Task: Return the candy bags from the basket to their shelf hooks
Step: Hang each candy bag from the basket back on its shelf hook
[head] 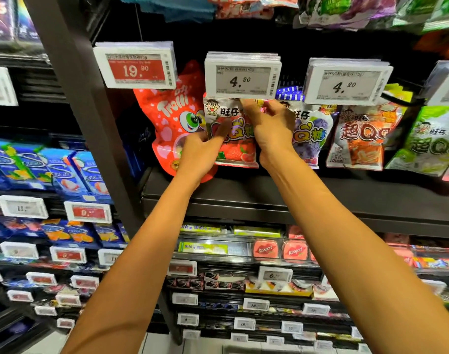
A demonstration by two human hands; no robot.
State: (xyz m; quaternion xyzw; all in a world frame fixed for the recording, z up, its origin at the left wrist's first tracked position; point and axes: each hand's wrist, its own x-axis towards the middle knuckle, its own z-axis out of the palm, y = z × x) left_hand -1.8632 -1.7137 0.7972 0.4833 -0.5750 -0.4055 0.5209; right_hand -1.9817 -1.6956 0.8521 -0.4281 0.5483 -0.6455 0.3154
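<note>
A strawberry candy bag (pixel 233 146), white at the top and red below, hangs right under the middle price tag (pixel 242 77) reading 4.20. My left hand (pixel 201 154) grips the bag's lower left side. My right hand (pixel 269 126) pinches its top edge just below the tag, where the hook is hidden. The basket is out of view.
A red Trolli bag (pixel 172 116) hangs to the left under a 19.90 tag (pixel 136 66). Purple (pixel 311 136), orange (pixel 364 139) and green (pixel 427 146) candy bags hang to the right. A dark upright post (pixel 90 118) stands at left. Shelves of gum and mints (pixel 266 250) lie below.
</note>
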